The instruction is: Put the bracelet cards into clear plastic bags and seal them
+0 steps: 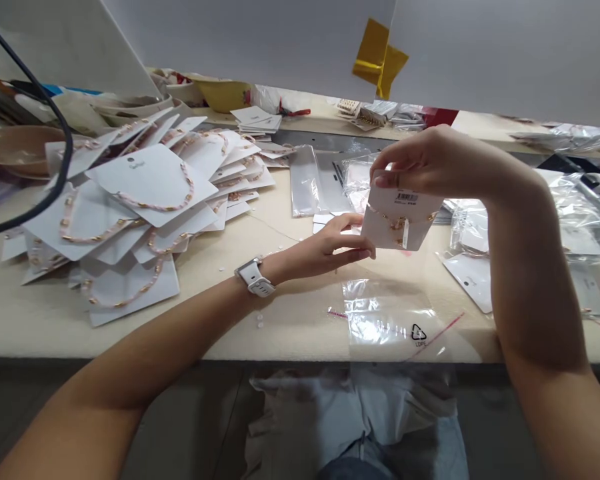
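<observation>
The white jewellery card (399, 228) is pinched at its top edge by the right-hand fingers (397, 170), and is held up off the table, slightly tilted. The right hand (437, 160) is closed over that edge. A barcode sticker (407, 197) is stuck near the top of the card, and a gold-and-pink beaded strand (397, 223) is mounted below it.

The left-hand fingers (353, 253) are half curled and spread, with the tips at the card's lower left edge. Contact seems likely, but whether the card is gripped by the left hand (325, 247) cannot be told. A white watch (255, 277) is worn on the left wrist.

Directly below the fingers, a clear LDPE bag (390, 320) lies flat on the cream table (290, 337), with a red-lined adhesive strip (437, 337). Nothing is seen inside it. Beyond the fingers, a clear sleeve bag (305, 180) lies flat.

Right of the fingers is a heap of clear plastic bags (575, 217), with white cards visible among them. Left of the fingers, a large pile of carded beaded necklaces (150, 193) is spread across the table. Further out, a tan bowl (17, 150) and a yellow bowl (223, 95) are seen; their contents cannot be made out.
</observation>
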`<control>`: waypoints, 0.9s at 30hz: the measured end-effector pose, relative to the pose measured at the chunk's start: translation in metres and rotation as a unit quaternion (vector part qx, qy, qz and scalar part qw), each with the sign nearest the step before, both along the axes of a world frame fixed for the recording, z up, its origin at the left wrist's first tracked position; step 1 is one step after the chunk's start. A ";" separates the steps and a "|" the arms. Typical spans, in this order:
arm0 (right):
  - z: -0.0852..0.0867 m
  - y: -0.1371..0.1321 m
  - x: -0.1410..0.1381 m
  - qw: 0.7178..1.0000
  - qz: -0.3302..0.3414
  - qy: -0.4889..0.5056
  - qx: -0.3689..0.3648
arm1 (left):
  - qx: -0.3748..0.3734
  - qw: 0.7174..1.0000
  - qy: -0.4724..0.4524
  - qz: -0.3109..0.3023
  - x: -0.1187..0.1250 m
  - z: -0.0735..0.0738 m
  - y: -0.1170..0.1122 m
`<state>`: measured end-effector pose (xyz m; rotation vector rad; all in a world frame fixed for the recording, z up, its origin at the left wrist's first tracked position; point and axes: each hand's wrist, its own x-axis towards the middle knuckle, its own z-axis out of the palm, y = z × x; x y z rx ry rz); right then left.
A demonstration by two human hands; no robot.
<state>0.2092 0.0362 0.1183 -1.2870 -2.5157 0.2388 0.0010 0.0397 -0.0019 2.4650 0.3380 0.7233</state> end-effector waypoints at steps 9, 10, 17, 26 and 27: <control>-0.007 -0.001 -0.019 0.996 -0.022 -0.086 -0.013 | -0.055 0.998 -0.038 0.008 -0.002 0.002 -0.005; -0.008 -0.001 -0.020 0.995 -0.036 -0.094 -0.007 | -0.069 0.997 -0.042 0.007 -0.002 0.002 -0.005; -0.014 0.006 -0.020 0.986 -0.114 -0.119 0.024 | -0.179 0.982 -0.057 0.015 -0.005 0.009 0.000; -0.020 0.019 -0.008 0.996 -0.069 -0.055 -0.008 | -0.173 0.984 0.008 -0.034 -0.009 0.014 0.000; -0.020 0.020 -0.008 0.996 -0.076 -0.053 -0.011 | -0.162 0.986 0.008 -0.036 -0.009 0.013 -0.001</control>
